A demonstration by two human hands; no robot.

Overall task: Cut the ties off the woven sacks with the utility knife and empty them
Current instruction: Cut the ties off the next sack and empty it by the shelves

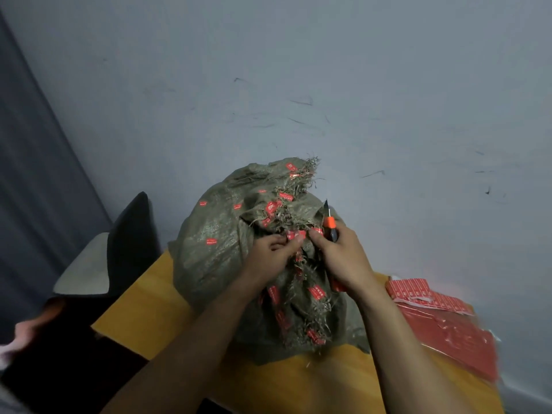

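Pinching the sack's point(239, 234) tie taut, your left hand point(270, 252) steadied it; your right hand point(339, 258) gripped the knife point(330, 222), blade clear.

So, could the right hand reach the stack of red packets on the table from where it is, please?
Probably yes: the red packets lie uncovered just right of the right hand, but it already grips the utility knife.

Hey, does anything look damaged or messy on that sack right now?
Yes. The woven sack on the table is frayed along its gathered mouth, loose strands sticking out around the red tape. The wall behind is scuffed.
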